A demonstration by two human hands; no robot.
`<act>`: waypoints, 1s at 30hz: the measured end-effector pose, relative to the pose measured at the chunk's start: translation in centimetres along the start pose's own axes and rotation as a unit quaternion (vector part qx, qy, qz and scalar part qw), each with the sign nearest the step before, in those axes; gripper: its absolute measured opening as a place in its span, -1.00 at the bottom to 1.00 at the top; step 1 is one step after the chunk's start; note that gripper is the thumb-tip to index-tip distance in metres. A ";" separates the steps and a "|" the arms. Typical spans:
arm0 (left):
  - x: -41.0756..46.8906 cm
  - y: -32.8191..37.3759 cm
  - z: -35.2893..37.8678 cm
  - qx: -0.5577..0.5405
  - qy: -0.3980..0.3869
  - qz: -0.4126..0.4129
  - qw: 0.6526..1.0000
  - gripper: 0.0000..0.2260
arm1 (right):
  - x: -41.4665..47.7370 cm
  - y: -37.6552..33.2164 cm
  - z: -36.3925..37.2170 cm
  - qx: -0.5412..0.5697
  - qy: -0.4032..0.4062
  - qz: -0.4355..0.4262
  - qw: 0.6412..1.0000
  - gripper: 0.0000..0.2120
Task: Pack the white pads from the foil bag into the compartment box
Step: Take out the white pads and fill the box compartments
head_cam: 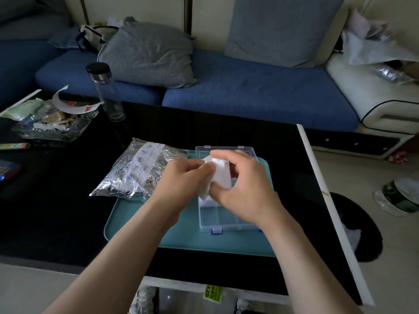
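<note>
My left hand [183, 177] and right hand [246, 191] pinch a white pad [219, 176] above the compartment box [226, 219]. It sits on a teal tray [136, 223] on a black table [68, 211]; a blue sofa [249, 94] stands behind.

Two hands [183, 177] [242, 189], one bag [136, 171], one box [224, 217]

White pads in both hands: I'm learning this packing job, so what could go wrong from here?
The left hand and right hand both hold the white pads above the compartment box. A loose pad could drop onto the tray or into the wrong cell. Neither hand steadies the box, so pushing pads in might slide it.
</note>
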State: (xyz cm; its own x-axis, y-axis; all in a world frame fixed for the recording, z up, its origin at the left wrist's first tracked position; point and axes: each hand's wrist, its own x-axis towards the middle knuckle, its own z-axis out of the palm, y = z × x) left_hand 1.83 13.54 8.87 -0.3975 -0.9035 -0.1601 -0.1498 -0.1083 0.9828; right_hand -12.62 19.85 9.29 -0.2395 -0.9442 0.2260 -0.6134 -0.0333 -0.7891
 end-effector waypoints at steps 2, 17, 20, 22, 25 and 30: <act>-0.7 -0.1 0.1 0.023 0.008 -0.001 1.000 -0.72 | -0.9 0.0 0.1 -0.080 -0.018 -0.017 0.997 -0.23; -0.6 -0.6 1.5 0.170 0.024 0.038 0.984 -0.81 | -1.0 2.2 -0.3 0.011 -0.031 0.038 0.999 -0.42; 0.0 -0.9 1.4 0.185 0.019 0.043 0.982 -0.79 | -0.7 2.7 -0.5 0.093 -0.030 0.077 0.992 -0.65; 0.3 -1.0 1.4 0.188 0.014 0.038 0.981 -0.77 | -0.5 2.9 -0.4 0.142 -0.007 0.116 0.983 -0.80; 0.8 -0.8 1.0 0.197 0.020 0.019 0.980 -0.86 | 0.0 3.3 -0.3 0.203 0.037 0.176 0.962 -0.85; 1.4 -0.5 0.3 0.233 0.114 0.030 0.965 -0.80 | 0.8 5.6 -0.1 0.148 0.098 0.214 0.960 -0.74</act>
State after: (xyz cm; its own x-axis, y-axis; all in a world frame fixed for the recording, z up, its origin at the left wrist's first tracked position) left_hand 1.10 12.40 8.14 -0.2160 -0.9760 -0.0264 -0.5445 0.0980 0.8330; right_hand -16.26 18.98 5.12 -0.5770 -0.8132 -0.0755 -0.1926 0.2253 -0.9551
